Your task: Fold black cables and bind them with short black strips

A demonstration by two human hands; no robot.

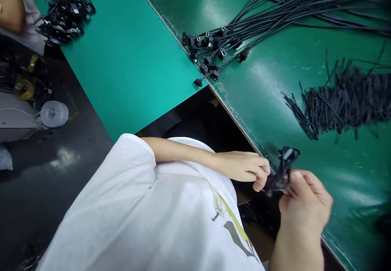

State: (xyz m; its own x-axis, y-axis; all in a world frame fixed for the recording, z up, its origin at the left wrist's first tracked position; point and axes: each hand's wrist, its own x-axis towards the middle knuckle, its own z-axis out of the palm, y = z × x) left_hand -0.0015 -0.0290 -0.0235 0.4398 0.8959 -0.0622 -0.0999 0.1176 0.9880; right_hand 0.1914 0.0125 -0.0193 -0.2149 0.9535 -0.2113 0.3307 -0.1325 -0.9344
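Observation:
A black cable coiled into a small bundle (284,163) is held over the near edge of the green table. My right hand (307,201) pinches its lower part between thumb and fingers. From the left, my left hand (247,167) reaches in with its fingers curled, right beside the bundle. What those fingers grip is hidden and blurred. A heap of short black ties (345,100) lies on the table beyond my hands.
Long black cables with connector ends (214,49) lie across the table (259,95), some reaching its edge. On the bright green mat (131,67) sits another cable bunch (65,22), near another person's arm (12,6). A clear plastic container (54,114) stands at left.

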